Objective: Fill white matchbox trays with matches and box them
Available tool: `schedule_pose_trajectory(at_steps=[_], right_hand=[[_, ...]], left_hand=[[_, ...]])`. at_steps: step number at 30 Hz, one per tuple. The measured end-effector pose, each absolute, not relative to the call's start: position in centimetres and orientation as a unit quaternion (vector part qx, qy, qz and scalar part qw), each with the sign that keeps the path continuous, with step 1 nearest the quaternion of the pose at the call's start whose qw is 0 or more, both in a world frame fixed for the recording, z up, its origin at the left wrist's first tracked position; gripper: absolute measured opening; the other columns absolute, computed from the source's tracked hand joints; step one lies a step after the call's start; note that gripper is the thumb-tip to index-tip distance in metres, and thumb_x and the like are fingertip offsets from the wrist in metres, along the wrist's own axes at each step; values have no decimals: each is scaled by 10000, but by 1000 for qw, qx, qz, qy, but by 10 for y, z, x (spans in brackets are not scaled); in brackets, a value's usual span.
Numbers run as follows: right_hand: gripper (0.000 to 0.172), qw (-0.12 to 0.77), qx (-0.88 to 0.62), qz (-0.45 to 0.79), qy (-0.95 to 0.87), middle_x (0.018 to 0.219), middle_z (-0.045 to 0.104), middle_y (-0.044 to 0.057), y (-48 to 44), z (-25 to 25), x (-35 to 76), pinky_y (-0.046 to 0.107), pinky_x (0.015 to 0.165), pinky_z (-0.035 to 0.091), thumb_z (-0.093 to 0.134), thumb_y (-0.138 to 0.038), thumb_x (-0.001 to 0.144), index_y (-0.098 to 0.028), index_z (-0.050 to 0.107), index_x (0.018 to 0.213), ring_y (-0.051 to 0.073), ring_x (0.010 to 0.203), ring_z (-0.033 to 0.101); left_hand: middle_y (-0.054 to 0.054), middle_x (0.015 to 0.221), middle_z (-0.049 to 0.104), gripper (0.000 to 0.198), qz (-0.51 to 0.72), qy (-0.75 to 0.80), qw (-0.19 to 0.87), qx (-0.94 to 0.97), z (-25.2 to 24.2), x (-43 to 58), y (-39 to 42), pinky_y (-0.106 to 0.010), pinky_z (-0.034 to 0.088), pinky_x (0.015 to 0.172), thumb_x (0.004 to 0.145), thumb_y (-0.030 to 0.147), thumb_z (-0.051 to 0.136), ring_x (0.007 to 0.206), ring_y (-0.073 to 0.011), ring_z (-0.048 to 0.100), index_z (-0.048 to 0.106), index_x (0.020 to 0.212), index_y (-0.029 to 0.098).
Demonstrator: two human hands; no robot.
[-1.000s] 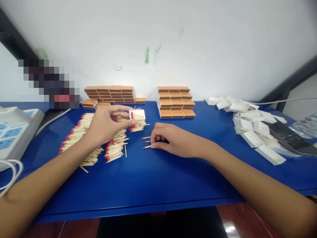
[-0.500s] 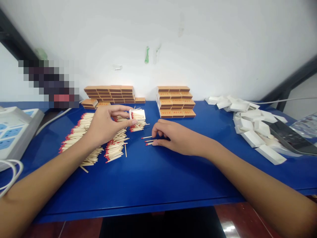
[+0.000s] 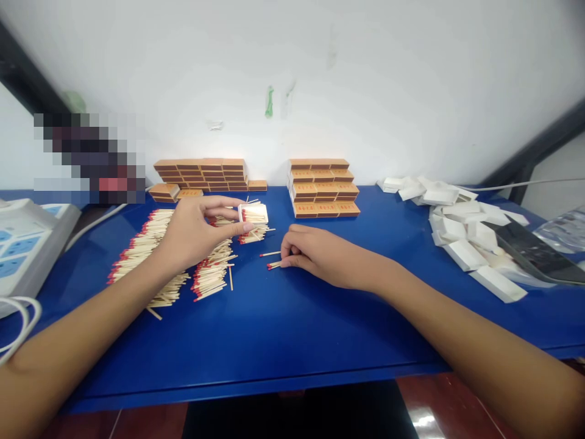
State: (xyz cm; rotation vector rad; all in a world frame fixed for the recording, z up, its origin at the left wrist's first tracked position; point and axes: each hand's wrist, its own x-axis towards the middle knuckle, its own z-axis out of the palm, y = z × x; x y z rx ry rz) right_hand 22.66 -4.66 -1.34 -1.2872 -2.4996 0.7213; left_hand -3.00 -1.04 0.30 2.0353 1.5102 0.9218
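My right hand (image 3: 315,253) has thumb and forefinger pinched on the right ends of two slim, red-headed wooden matches (image 3: 274,266), low over the blue, smooth surface (image 3: 292,335). Their long axes run left-right, heads pointing left and slightly near. A third match (image 3: 270,253) lies just beyond, also head left; I cannot tell whether my fingers touch its right end. To the left, my left hand (image 3: 194,228) grips a small, white, open card tray (image 3: 262,208) holding matches with heads left. Loose matches (image 3: 256,236) show at its near side; larger match piles (image 3: 214,268) spread left. Orange-and-brown cardboard matchboxes (image 3: 322,189) stand in stacks at the far wall. I have room to move on the stretch of blue from my right hand to the straight near edge, and right toward heaped white card trays (image 3: 457,225).
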Motion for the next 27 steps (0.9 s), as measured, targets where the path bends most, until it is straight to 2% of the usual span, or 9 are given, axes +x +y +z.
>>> schedule_pose_trajectory(at_steps=[8,16,20,23,27], right_hand=[[139,106,-447,249,-853,1049,642,57,-47,-11,228,321,808,449,617,-283,1066,-188,659,975,188,894,602],[139,98,-442,225,-863,1049,658,70,-46,-14,228,337,808,460,583,-253,1073,-188,668,984,208,907,618],[141,103,-439,225,-864,1040,655,70,-45,-13,231,337,798,460,569,-248,1073,-196,653,973,206,889,619],[158,128,-438,229,-860,1055,651,75,-45,-9,232,340,805,456,545,-256,1080,-200,641,969,208,903,614],[149,209,-436,193,-853,1023,627,66,-42,-7,231,340,820,438,554,-266,1080,-195,618,965,202,904,581]], left_hand=[[-67,987,856,556,334,542,227,736,4,-30,-12,-307,560,682,731,565,909,750,-208,723,830,1169,233],[-62,962,856,470,329,534,229,744,2,-31,-9,-289,511,605,745,468,899,732,-209,712,838,1154,244],[-66,959,856,470,316,542,216,748,0,-33,-7,-297,463,559,749,487,887,723,-224,700,842,1152,250],[-74,969,856,505,314,544,224,745,0,-33,-8,-302,475,563,742,525,892,736,-235,712,841,1156,240],[-67,954,856,534,313,529,274,739,2,-28,-13,-312,554,656,709,509,933,799,-252,756,832,1157,236]])
